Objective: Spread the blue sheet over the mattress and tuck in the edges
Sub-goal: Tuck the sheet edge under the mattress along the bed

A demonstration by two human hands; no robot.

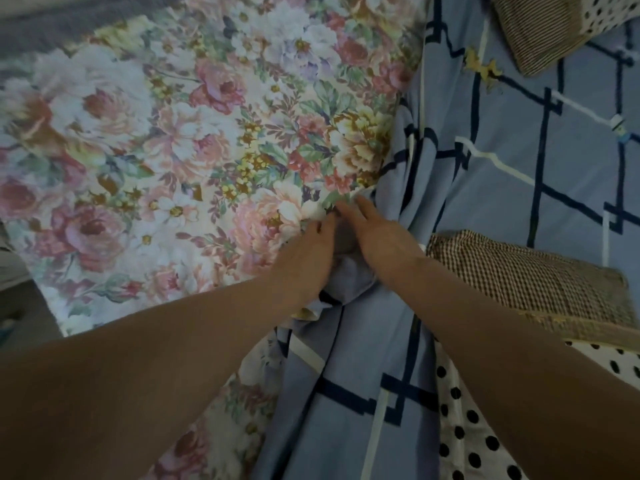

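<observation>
left hand (308, 258) grasping bunched blue sheet (346, 375) edge | right hand (377, 233) beside it, fingers loose on fold | likely gathering to pull over floral mattress (156, 150) ahead

No readable text, label, brand, number or sign appeared anywhere. The sheet (519, 174) carried only dark and white grid lines; the floral cover (173, 150) only flowers; the pillows (519, 278) only checks and dots.
</observation>
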